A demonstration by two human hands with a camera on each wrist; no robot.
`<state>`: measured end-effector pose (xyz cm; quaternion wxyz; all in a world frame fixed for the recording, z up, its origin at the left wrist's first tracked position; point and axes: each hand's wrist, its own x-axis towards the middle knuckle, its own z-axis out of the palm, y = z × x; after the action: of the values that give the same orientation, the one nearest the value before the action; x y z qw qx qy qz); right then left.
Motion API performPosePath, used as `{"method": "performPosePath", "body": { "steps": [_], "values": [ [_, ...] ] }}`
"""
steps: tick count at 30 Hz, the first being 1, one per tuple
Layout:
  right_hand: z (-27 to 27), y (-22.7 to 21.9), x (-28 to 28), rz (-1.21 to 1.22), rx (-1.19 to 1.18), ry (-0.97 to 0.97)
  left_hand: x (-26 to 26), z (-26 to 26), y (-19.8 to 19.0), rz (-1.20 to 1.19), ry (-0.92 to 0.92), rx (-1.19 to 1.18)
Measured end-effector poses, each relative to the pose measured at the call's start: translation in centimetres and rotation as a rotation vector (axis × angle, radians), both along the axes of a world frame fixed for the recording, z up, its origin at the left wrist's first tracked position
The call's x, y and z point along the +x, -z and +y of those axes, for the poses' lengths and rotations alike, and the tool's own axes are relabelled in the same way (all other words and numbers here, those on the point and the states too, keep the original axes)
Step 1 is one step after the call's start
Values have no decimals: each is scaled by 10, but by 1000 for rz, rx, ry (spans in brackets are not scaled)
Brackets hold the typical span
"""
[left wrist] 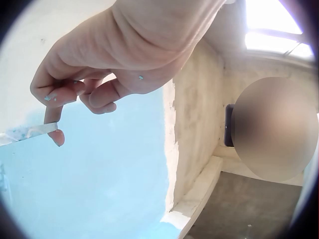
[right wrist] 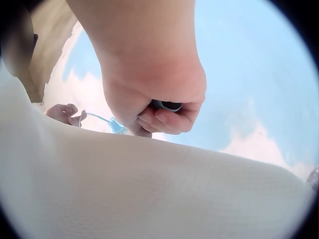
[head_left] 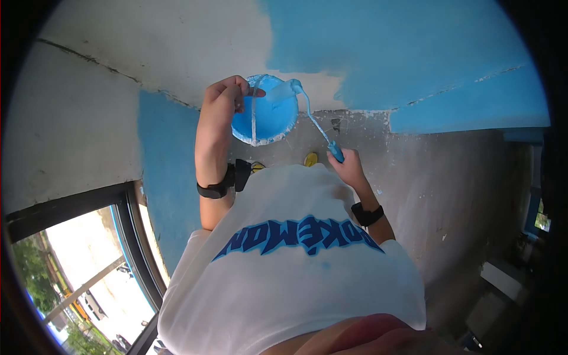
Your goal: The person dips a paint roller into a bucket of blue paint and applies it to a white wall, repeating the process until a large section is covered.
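Note:
My left hand (head_left: 223, 97) holds up a round paint bucket (head_left: 276, 139) with blue paint inside. The bucket's pale, paint-flecked handle (head_left: 254, 118) crosses over its mouth. In the left wrist view that handle (left wrist: 30, 133) hangs on one finger, the other fingers being curled. Lower down on the right, my right hand (head_left: 350, 168) grips the blue grip of a paint roller (head_left: 335, 151). Its bent rod reaches up to the paint-covered roller sleeve (head_left: 284, 90), which lies over the bucket's mouth. In the right wrist view the fingers wrap round the roller's grip (right wrist: 172, 106).
Ahead stands a wall (head_left: 384, 47), part blue and part bare white. A window (head_left: 77, 278) opens at the left, beside a blue-painted strip (head_left: 168, 171). Yellow shoe tips (head_left: 310, 159) show on the grey, paint-spotted floor (head_left: 414, 189). Pale objects (head_left: 502, 281) lie far right.

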<state>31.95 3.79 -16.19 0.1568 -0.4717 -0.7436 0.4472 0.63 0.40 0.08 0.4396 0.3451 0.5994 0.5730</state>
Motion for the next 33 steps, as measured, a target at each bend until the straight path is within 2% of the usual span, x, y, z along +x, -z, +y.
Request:
{"method": "performPosePath", "body": {
  "steps": [2,5,12,16,21,24,28,33],
  "values": [
    [-5,-2,-3,10,-59,31,2,-5,-4,-38,-24,-16],
    [-7,-4,-8,-44,-20,-13,0,-10,-6,-78,-19,-10],
    [-14,-1,-12,-12,-80,-51,2,-8,-6,-50,-27,19],
    [-10,-5,-14,-34,14,-101,3,-7,-9,-59,-30,1],
    [-6,-4,-9,-18,-62,-94,0,-6,-6,-71,-42,-22],
    [-3,-9,-10,-10,-16,-105,0,-7,-9,-71,-59,5],
    [-7,10,-13,-17,-24,-60,-4,-12,-7,-63,-43,5],
    [-7,-2,-18,-43,-25,-41,-4,-12,-3,-51,-46,0]
  ]
}}
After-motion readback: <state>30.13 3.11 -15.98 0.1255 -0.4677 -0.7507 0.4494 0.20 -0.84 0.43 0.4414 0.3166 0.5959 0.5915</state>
